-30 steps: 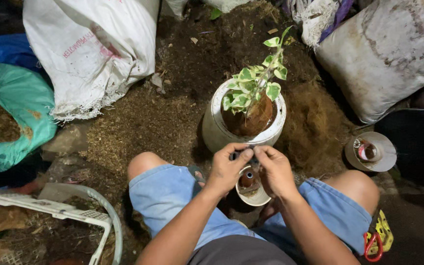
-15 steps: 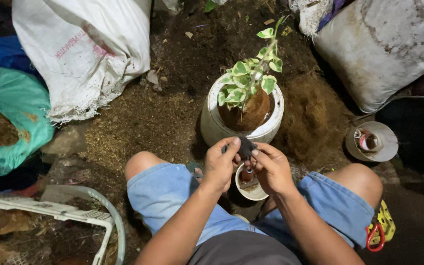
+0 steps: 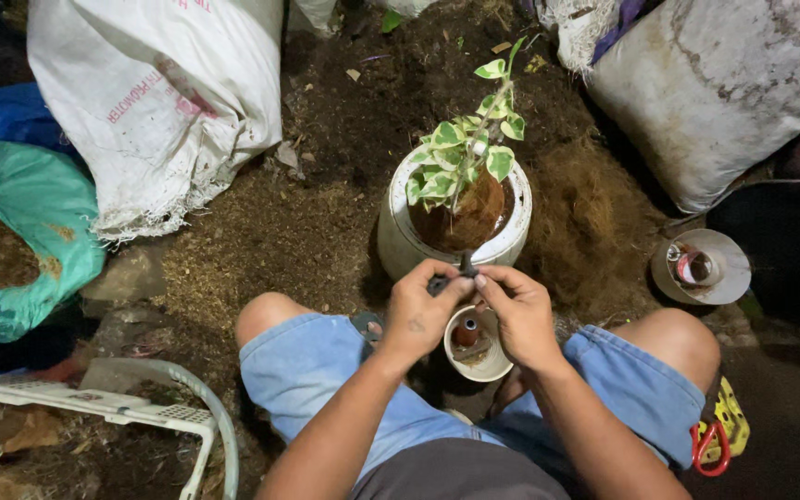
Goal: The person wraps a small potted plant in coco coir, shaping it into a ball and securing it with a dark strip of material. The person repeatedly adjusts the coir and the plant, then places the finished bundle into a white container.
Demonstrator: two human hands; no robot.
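Two hands meet over the person's lap, fingertips pressed together on one small dark object (image 3: 463,268) whose kind cannot be made out. Left hand (image 3: 418,315) and right hand (image 3: 518,310) both pinch it, fingers curled in, so neither is spread and neither is nearer than the other: the object sits between them, at the tips of both. Its visible part stands roughly upright, poking up just above the thumbs.

Directly beneath the hands, between the knees, sits one small white cup (image 3: 477,344), mouth up, with something reddish-brown inside. The pinched object lies above the cup's far rim, so straight down from the fingers is the cup's opening. Just beyond the hands, touching distance past the fingertips, stands one white pot (image 3: 398,243) holding soil and a single variegated green plant (image 3: 460,162) whose stem leans up and toward the right.

All of this rests on dark soil (image 3: 261,231). Counted around it: one white sack (image 3: 155,102) at the upper left edge, one teal bag (image 3: 25,222) at the left edge, one grey sack (image 3: 724,83) at the upper right corner, one round lid-like disc (image 3: 717,278) at the right, well apart from the hands, and one white plastic frame (image 3: 113,407) at the lower left corner.
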